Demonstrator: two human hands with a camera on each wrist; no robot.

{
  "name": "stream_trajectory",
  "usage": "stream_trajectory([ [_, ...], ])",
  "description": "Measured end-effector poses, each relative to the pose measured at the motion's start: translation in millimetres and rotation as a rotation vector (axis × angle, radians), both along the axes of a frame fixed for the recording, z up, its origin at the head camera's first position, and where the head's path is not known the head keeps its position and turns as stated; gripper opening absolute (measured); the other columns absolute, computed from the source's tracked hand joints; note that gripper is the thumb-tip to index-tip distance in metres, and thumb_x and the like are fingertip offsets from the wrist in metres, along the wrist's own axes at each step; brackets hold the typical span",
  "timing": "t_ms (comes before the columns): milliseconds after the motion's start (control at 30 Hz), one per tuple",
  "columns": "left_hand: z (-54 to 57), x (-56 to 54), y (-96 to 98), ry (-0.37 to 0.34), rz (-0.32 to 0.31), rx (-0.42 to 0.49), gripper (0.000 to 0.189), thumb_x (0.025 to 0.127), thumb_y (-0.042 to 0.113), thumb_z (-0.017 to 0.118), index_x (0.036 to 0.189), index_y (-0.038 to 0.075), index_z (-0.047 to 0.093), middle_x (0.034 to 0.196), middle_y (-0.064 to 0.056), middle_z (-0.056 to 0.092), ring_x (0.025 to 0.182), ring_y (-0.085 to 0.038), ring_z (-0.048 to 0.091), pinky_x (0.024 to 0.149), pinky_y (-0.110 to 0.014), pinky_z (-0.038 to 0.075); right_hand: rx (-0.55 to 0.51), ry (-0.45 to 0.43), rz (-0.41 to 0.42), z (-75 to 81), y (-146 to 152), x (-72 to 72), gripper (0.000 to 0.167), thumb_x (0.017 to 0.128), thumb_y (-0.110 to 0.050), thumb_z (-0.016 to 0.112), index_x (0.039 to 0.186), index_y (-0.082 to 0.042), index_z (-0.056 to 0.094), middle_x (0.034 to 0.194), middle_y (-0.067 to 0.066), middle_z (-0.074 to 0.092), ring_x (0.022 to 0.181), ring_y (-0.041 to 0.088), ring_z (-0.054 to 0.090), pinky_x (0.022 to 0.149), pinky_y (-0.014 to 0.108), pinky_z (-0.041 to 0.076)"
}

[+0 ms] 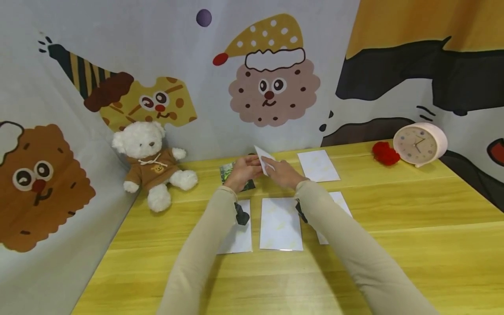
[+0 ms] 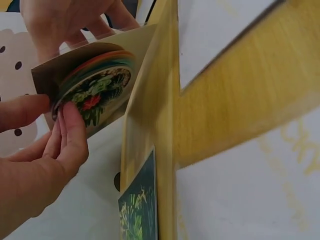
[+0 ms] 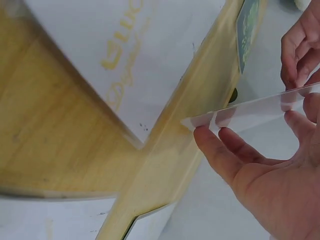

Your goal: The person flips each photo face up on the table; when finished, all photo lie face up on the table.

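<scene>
Both hands hold one photo card (image 1: 263, 154) tilted up off the table near its back edge. Its picture side, in the left wrist view, has a round bowl of green plants with a red spot (image 2: 91, 102). The back is white. My left hand (image 1: 245, 171) pinches one edge between thumb and fingers. The right hand (image 1: 284, 174) grips the card from the white side; in the right wrist view its fingertips (image 3: 202, 134) touch the card near a corner. Beneath the left hand lies another photo card with green plants (image 1: 227, 169), picture up and partly hidden.
Several white-backed cards lie on the wooden table (image 1: 393, 262), among them one in the middle (image 1: 281, 224) and one at the back right (image 1: 319, 165). A teddy bear (image 1: 151, 164) sits at the left. A red fuzzy ball (image 1: 386, 153) lies beside a pink clock (image 1: 419, 144).
</scene>
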State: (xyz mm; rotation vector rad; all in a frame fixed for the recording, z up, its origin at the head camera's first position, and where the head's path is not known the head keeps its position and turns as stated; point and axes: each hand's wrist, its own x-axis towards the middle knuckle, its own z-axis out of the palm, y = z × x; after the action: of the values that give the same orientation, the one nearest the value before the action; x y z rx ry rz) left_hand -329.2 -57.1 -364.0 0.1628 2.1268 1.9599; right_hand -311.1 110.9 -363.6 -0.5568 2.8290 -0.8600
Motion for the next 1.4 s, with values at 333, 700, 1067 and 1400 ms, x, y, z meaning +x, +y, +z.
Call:
stream_trajectory([
  [333, -1.7, 2.1, -3.4, -0.020, -0.038, 0.088, 0.052, 0.101, 0.002, 0.053, 0.152, 0.008, 0.042, 0.149, -0.022, 0.049, 0.134, -0.038, 0.054, 0.113, -0.049, 0.046, -0.105, 0.004, -0.039, 2.9, 0.8, -6.6, 0.052, 0.109, -0.034, 0.034, 0.159, -0.019, 0.031, 0.075, 0.009, 0.065, 0.055, 0.012, 0.049, 0.068, 0.030, 0.049],
  [700, 2.1, 0.5, 7.0, -0.047, -0.103, 0.039, 0.053, 0.103, 0.024, 0.057, 0.151, 0.039, 0.040, 0.148, -0.013, 0.050, 0.134, -0.035, 0.055, 0.113, -0.057, 0.044, -0.512, -0.119, -0.154, 10.3, 7.0, -9.2, 0.049, 0.108, -0.021, 0.042, 0.157, -0.022, 0.037, 0.129, 0.023, 0.058, 0.111, 0.038, 0.065, 0.093, 0.050, 0.059],
  [1067, 6.6, 2.6, 14.2, 0.036, -0.047, -0.201, 0.047, 0.100, 0.033, 0.062, 0.146, 0.033, 0.050, 0.137, -0.011, 0.061, 0.112, -0.022, 0.063, 0.095, -0.039, 0.050, -0.688, -0.063, -0.201, 17.3, 5.2, -8.5, 0.050, 0.105, -0.008, 0.029, 0.154, -0.010, 0.035, 0.128, 0.024, 0.056, 0.109, 0.036, 0.063, 0.087, 0.045, 0.062],
  [1400, 6.8, 7.6, 13.5, 0.081, 0.021, -0.294, 0.048, 0.095, 0.036, 0.069, 0.141, 0.032, 0.056, 0.158, -0.007, 0.041, 0.143, -0.029, 0.044, 0.114, -0.052, 0.043, -0.509, -0.052, -0.186, 14.4, 7.5, -9.9, 0.060, 0.095, -0.008, 0.050, 0.154, -0.007, 0.038, 0.133, 0.020, 0.052, 0.119, 0.035, 0.062, 0.089, 0.039, 0.056],
])
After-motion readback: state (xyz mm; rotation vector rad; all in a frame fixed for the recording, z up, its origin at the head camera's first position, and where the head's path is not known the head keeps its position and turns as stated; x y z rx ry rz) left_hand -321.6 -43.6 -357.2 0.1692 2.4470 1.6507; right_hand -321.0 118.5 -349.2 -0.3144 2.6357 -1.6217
